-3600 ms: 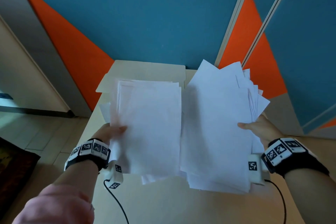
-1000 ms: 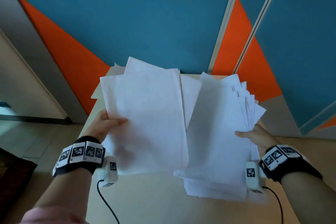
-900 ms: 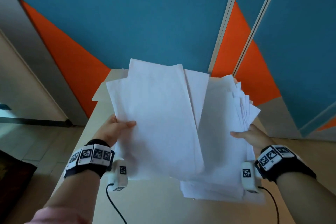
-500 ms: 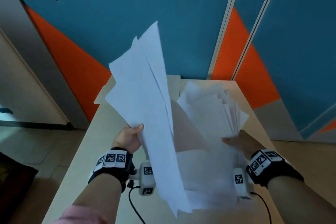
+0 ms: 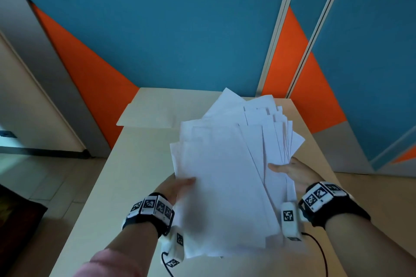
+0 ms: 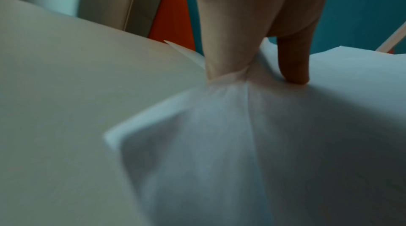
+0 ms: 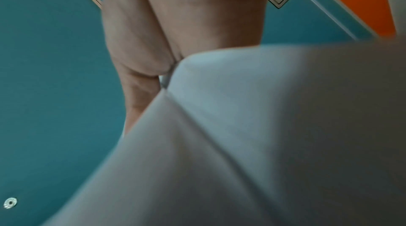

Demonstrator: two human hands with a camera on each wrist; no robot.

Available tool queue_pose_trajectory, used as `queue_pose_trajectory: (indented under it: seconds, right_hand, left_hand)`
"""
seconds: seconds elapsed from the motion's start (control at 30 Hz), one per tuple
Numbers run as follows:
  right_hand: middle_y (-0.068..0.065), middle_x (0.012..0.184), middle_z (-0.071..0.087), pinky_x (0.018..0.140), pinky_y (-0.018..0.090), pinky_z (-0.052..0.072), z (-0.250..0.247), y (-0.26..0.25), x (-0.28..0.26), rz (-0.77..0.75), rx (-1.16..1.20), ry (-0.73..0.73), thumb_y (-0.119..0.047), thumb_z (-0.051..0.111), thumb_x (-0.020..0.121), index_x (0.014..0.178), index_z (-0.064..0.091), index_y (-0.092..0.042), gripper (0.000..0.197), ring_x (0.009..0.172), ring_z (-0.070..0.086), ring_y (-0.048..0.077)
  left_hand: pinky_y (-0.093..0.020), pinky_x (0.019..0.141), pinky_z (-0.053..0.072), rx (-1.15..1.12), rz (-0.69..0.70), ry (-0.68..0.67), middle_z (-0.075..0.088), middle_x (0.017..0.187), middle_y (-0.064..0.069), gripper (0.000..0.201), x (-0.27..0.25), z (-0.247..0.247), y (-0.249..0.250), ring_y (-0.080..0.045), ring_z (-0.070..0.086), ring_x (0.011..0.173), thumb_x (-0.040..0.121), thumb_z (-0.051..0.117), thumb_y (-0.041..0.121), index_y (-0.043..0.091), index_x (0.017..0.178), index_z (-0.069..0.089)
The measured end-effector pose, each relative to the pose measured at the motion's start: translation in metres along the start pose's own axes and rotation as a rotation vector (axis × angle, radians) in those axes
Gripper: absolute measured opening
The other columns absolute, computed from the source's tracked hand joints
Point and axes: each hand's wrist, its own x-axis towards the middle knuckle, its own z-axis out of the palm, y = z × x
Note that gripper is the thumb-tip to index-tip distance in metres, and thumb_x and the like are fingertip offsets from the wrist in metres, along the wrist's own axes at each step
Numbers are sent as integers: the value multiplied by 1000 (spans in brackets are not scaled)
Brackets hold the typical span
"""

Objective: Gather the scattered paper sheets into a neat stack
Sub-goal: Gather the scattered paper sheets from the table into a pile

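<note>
The left hand (image 5: pixel 177 186) grips the left edge of the paper sheets (image 5: pixel 225 175), with the thumb (image 6: pixel 294 63) pressed on top. The right hand (image 5: pixel 295 171) holds the right edge in the same way, thumb over the top sheet. The sheets form one pile between both hands, above the beige table (image 5: pixel 135 175). Their far ends fan out unevenly to the right. Behind the table stands a blue and orange wall (image 5: pixel 180 29).
</note>
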Motion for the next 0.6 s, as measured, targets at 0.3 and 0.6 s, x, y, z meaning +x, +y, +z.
queue_pose_trajectory:
  seconds: [0.3,0.6]
  right_hand:
    - [4,157,20,118,38,7,15,-7,7,-85,109,-125,-69,79,36,149,17,-11,141,147,12,19]
    - [-1,106,68,99,33,43,20,-31,-2,-499,150,-1,-11,78,70,101,64,-18,35,105,62,18]
  left_hand:
    - [-46,87,54,-20,109,56,71,105,-19,58,-5,25,24,-38,68,98,60,77,13,-2,114,62]
    - [-35,80,57,93,515,109,73,92,-8,40,-27,46,85,-20,71,82,57,77,13,10,96,66]
